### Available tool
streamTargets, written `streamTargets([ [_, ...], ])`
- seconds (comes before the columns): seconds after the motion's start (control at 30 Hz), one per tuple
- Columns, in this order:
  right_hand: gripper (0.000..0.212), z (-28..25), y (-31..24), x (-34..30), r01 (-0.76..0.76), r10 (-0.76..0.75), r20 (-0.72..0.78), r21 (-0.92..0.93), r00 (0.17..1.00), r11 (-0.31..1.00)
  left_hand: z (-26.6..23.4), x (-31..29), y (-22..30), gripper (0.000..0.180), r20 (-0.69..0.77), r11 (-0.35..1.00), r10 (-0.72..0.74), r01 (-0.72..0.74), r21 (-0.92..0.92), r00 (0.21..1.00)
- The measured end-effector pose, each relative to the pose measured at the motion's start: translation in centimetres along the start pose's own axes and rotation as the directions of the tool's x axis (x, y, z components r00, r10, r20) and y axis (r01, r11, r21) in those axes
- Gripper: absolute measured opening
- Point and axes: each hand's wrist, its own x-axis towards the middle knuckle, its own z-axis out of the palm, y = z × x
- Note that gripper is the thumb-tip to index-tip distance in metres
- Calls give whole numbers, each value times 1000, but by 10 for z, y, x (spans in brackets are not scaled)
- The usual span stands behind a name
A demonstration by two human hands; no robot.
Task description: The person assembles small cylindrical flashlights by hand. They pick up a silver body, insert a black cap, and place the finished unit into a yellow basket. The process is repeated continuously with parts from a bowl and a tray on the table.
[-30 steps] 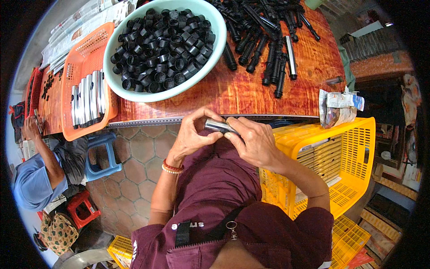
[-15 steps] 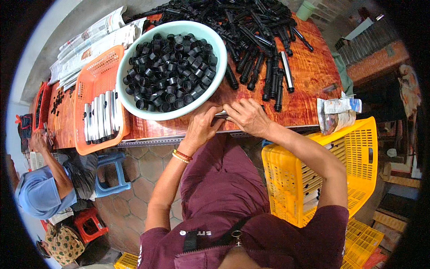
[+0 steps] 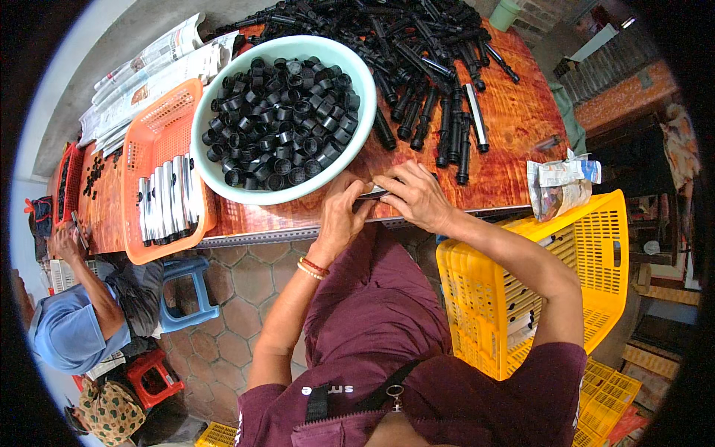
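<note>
Gripping a slim silver tube (image 3: 372,195) at the centre of the frame, just over the near edge of the wooden table (image 3: 514,149). Closing the left hand (image 3: 339,212) around one end with fingers curled tight, and pinching the other end with the right hand (image 3: 417,197), fingers narrow and pressed onto the piece.

Judging progress from the layout alone: looking early to midway. Lying done, apparently, a single row of silver tubes (image 3: 164,208) in the orange tray (image 3: 167,119) at centre left, filling only its near end. Waiting in far greater number, a heap of black tubes (image 3: 424,59) spreading across the upper middle and upper right of the frame.

Sitting just above the hands, a wide pale-green bowl (image 3: 202,160), holding a deep load of short black caps (image 3: 283,112), close to brimming. Standing at the right of the frame, below table level, a yellow slatted crate (image 3: 588,246), seeming to hold a few tube-like pieces behind its wall, though too hidden to tell for sure. Resting at the right table edge, a crumpled paper bag (image 3: 558,182), contents not showing. Lying at the upper left, folded newspapers (image 3: 149,74). Holding small dark bits at the far left, a red tray (image 3: 71,171), with a co-worker's hand (image 3: 63,242) working just beside it.
</note>
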Motion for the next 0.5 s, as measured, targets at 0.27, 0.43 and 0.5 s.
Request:
streamTargets([
  [0.27,38,0,-8,-4,55,-55,-40,1,998,998,4,-10,4,24,-83,997,48,-53,-55,995],
  [0.43,40,5,-4,-6,24,-23,-17,23,1000,999,4,-13,5,25,-53,998,52,-53,-30,997],
  [0.5,40,1,-6,-5,41,-41,-1,35,999,999,1,-15,7,25,-30,998,70,-70,4,997],
])
